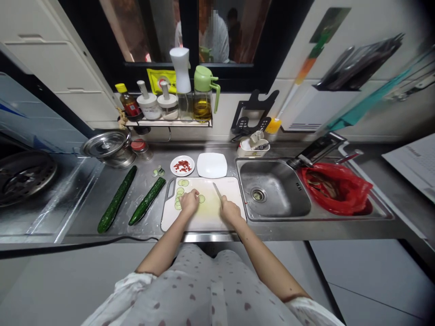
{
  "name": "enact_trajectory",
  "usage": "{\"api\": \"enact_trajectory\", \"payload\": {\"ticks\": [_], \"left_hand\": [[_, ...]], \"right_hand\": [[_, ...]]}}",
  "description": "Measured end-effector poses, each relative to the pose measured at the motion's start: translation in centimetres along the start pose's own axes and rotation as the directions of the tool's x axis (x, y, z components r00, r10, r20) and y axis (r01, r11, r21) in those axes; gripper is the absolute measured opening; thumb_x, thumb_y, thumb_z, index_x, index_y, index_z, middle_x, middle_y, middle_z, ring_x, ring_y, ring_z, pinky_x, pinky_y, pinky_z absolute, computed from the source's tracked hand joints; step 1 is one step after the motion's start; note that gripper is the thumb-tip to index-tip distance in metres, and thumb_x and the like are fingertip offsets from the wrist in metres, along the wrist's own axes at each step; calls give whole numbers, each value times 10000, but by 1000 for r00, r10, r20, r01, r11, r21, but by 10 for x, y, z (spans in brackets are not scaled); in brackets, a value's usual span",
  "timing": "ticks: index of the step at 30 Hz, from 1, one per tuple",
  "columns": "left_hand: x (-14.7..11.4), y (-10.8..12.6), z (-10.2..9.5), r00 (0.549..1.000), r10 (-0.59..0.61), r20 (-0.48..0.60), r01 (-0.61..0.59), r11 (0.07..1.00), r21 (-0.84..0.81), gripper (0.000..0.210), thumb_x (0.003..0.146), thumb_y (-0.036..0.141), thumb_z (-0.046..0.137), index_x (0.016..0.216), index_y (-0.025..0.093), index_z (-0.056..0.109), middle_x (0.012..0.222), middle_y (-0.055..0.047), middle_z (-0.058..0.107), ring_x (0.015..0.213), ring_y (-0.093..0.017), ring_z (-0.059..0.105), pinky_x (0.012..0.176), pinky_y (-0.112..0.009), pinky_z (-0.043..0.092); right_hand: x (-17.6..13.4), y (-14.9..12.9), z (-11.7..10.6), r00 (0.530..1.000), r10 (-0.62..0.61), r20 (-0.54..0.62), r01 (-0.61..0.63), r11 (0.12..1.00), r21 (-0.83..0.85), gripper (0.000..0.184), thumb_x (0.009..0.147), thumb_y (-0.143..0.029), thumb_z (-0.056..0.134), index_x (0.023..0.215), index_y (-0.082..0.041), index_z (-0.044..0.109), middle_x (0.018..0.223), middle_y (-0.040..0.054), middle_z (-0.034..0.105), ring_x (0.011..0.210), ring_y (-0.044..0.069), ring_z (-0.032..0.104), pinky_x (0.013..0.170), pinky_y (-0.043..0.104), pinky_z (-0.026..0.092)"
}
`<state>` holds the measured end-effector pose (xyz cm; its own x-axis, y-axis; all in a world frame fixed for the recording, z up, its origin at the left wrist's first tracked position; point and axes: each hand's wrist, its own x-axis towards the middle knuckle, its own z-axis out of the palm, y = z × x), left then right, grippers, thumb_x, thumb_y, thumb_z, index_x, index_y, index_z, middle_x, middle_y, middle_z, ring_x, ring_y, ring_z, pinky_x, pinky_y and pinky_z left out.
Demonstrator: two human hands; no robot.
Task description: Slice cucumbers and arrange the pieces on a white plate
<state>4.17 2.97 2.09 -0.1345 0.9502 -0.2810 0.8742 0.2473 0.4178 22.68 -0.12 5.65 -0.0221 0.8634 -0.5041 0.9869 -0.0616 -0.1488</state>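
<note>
My right hand [231, 211] grips the handle of a knife [217, 191], its blade pointing away from me over the white cutting board [214, 222]. My left hand [189, 202] is over the left half of the board with its fingers curled in; what they hold, if anything, is hidden. One cucumber slice [201, 198] lies just right of those fingers. Several more cucumber slices [178, 205] lie along the board's left side, some partly behind my left hand. Left of the board rest a shorter cucumber [147, 202] with a cut end and a longer, whole-looking cucumber [117, 199].
Behind the board stand a plate of chopped red pieces [173, 167] and a white square dish [211, 165]. Small green scraps [158, 171] lie nearby. To the right is a sink [272, 207], with a red plastic bag [353, 190] beyond. A lidded steel pot [112, 151] stands back left.
</note>
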Motion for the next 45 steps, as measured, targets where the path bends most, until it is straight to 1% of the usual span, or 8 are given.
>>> {"api": "enact_trajectory", "payload": {"ticks": [3, 7, 11, 14, 17, 21, 36, 45], "left_hand": [[2, -2, -1, 999, 20, -36, -18, 998, 54, 201, 821, 201, 520, 959, 275, 647, 992, -53, 709, 1047, -265, 554, 880, -392, 313], [8, -4, -1, 1000, 0, -1, 0, 998, 59, 108, 822, 268, 559, 880, 267, 650, 981, -55, 707, 1064, -273, 534, 884, -399, 307], [15, -4, -1, 999, -19, 28, 17, 998, 61, 94, 826, 295, 560, 837, 261, 647, 947, -54, 712, 1071, -279, 530, 893, -406, 300], [18, -3, -1, 998, -43, 38, 40, 997, 68, 105, 829, 290, 548, 820, 261, 649, 932, -54, 714, 1078, -279, 527, 904, -410, 296], [19, -2, -2, 997, -61, 44, 57, 996, 74, 110, 827, 284, 544, 814, 266, 652, 925, -51, 714, 1081, -278, 525, 914, -413, 292], [19, -2, -2, 997, -66, 48, 62, 995, 74, 119, 825, 282, 536, 817, 276, 655, 929, -43, 714, 1083, -275, 525, 917, -408, 295], [24, -4, 0, 995, -75, 69, 71, 995, 68, 120, 812, 283, 540, 824, 279, 659, 927, -41, 715, 1094, -276, 519, 921, -411, 282], [24, -1, -4, 993, -82, 87, 76, 994, 75, 118, 807, 287, 541, 823, 275, 658, 931, -50, 717, 1109, -280, 515, 917, -415, 274]], "right_hand": [[-1, 1, -2, 1000, 22, -2, -22, 1000, -4, 349, 893, -145, 369, 1238, -150, 419, 1021, 158, 674, 971, 241, 642, 769, 307, 416], [-7, 4, -5, 999, 30, -18, -31, 999, -25, 298, 914, -164, 351, 1194, -149, 450, 1016, 153, 674, 975, 236, 641, 762, 292, 407], [-21, 5, -6, 995, -94, -17, 93, 993, -71, 253, 940, -202, 326, 1154, -176, 459, 997, 136, 681, 942, 234, 649, 740, 288, 396], [-34, 3, -6, 984, -177, 13, 177, 977, -116, 272, 924, -160, 328, 1171, -181, 437, 977, 129, 685, 929, 227, 650, 731, 285, 390], [-45, -1, -4, 977, -213, 34, 215, 965, -150, 336, 879, -100, 344, 1199, -176, 416, 958, 120, 689, 915, 220, 656, 713, 276, 387], [-53, -5, -1, 970, -240, 47, 245, 956, -163, 332, 874, -98, 341, 1188, -172, 419, 957, 126, 691, 912, 225, 661, 707, 280, 396], [-53, -5, 9, 970, -237, 58, 244, 946, -211, 349, 865, -58, 337, 1187, -170, 415, 953, 132, 698, 952, 235, 668, 736, 294, 429], [-48, -10, 9, 967, -239, 91, 251, 951, -180, 363, 863, -38, 332, 1196, -155, 420, 967, 143, 697, 936, 232, 671, 733, 297, 452]]}}
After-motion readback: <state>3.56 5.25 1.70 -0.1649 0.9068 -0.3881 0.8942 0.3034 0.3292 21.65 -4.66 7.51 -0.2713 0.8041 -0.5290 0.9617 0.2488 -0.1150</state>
